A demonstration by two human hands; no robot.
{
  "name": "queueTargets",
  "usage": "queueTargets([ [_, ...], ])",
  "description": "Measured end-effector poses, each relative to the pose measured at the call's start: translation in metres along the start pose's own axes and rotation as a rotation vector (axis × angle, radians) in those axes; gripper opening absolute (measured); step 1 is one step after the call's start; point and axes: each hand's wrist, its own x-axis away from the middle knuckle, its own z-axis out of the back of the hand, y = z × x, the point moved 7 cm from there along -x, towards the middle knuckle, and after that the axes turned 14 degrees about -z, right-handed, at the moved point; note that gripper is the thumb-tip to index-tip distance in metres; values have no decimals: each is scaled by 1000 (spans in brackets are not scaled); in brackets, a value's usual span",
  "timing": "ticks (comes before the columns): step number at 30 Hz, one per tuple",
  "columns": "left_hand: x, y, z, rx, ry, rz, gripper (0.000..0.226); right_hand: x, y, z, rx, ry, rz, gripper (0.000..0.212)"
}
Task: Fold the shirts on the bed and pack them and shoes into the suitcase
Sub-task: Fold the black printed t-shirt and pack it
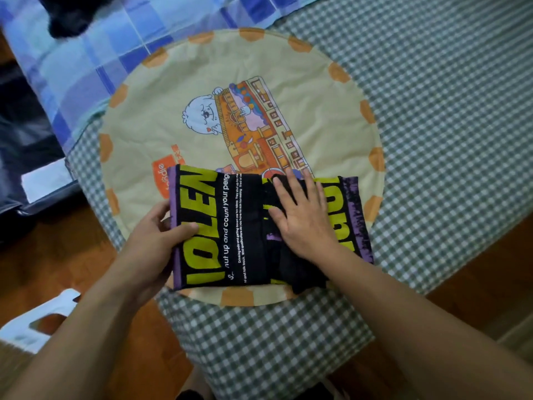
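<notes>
Left hand point(157, 226): grips the folded black shirt's point(245, 226) left edge, thumb on top.
Right hand point(300, 215): fingers flat, pressing the shirt.
Print: "count your".

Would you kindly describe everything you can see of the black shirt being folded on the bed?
The black shirt is soft printed fabric with large yellow-green letters, small white text lines and purple edging. It is folded into a compact rectangle, lying flat on the round yellow cloth with orange patches along its rim, near that cloth's closest edge. The left hand grips its left edge, thumb on top and fingers beneath, while the right hand presses flat with straight fingers on its right half.
</notes>
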Motion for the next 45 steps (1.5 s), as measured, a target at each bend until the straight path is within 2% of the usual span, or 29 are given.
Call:
queueTargets([
  [2,16,28,-41,-66,-85,-146,56,11,11,41,-539,-117,-122,59],
  [4,34,43,-98,-153,-210,-280,64,33,19,72,-1184,-437,-275,56],
  [5,42,39,-130,-163,-289,-287,68,46,23,85,-1455,-596,-312,58],
  [6,50,28,-159,-151,-375,-239,73,57,32,95,-1594,-651,-310,56],
  [7,57,14,-186,-163,-454,-181,78,63,43,101,-1604,-621,-303,47],
  [8,60,0,-203,-215,-507,-155,80,62,60,99,-1501,-519,-348,34],
  [9,56,-11,-207,-339,-510,-184,75,58,83,92,-1270,-354,-417,26],
  [10,46,-19,-202,-518,-458,-262,66,54,103,85,-1038,-218,-472,27],
  [12,25,-24,-182,-823,-301,-463,55,49,116,67,-809,-169,-483,38],
  [15,-6,-24,-166,-1069,-158,-622,53,47,117,54,-743,-89,-483,45],
  [17,-28,-29,-163,-1123,-115,-540,59,49,122,48,-741,-33,-519,50],
  [20,-39,-52,-157,-820,-35,-75,68,51,123,44,-795,-5,-544,48],
  [21,-32,-63,-159,-741,-44,23,72,50,120,44,-819,-15,-538,47],
  [23,-15,-71,-159,-720,-64,-7,72,47,113,43,-835,-25,-541,45],
  [25,-8,-55,-148,-722,-28,-168,60,49,107,45,-705,3,-540,45],
  [27,-23,-29,-134,-903,-40,-364,53,51,94,47,-482,52,-459,54],
  [29,-43,-17,-121,-1096,-98,-430,63,56,82,46,-342,71,-428,66],
  [31,-47,-24,-107,-1272,-81,-379,76,55,75,56,-264,208,-424,72],
  [33,-29,-47,-101,-1449,-65,-409,74,47,56,79,-247,434,-295,63],
  [34,-18,-61,-103,-1474,-80,-451,71,36,44,83,-221,464,-200,59],
  [35,-7,-72,-105,-1465,-85,-476,69,21,34,78,-160,403,-111,58],
  [37,10,-87,-102,-1416,0,-457,68,-12,26,50,6,146,6,64],
  [39,25,-91,-92,-1279,183,-282,80,-34,42,26,111,-53,17,69],
  [41,37,-99,-80,-962,367,-7,87,-39,51,24,143,-57,19,72],
  [43,41,-117,-78,-493,474,201,73,-33,51,29,52,-45,-56,73],
  [44,39,-120,-77,-334,500,227,63,-26,53,30,-13,-48,-143,73],
  [45,31,-111,-73,-301,501,176,52,-17,56,29,-76,-59,-242,72],
])
